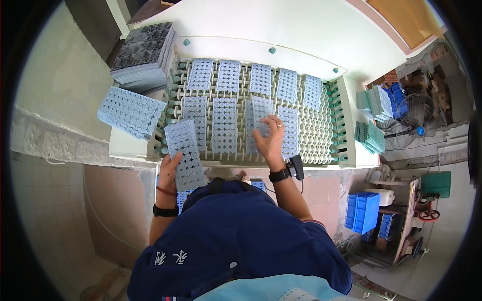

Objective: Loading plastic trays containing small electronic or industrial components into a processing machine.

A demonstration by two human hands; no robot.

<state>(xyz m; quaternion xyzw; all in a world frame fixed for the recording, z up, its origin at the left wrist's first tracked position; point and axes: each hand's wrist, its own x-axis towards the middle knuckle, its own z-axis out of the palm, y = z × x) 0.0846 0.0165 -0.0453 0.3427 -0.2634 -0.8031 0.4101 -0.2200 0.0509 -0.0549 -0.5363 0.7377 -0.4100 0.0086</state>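
Observation:
My left hand (169,173) grips the near end of a stack of pale blue perforated plates (185,153) held over the front edge of the roller conveyor (321,133). My right hand (271,138) presses on a single blue plate (262,113) that lies on the rollers in the middle of the bed. Several more plates of the same kind (224,123) lie in two rows across the rollers, the far row (228,76) close to the white machine housing.
A tall stack of grey plates (144,55) and a tilted blue plate (130,111) sit on the ledge at the left. Green and blue trays (374,103) lie to the right, and blue crates (362,210) stand on the floor lower right.

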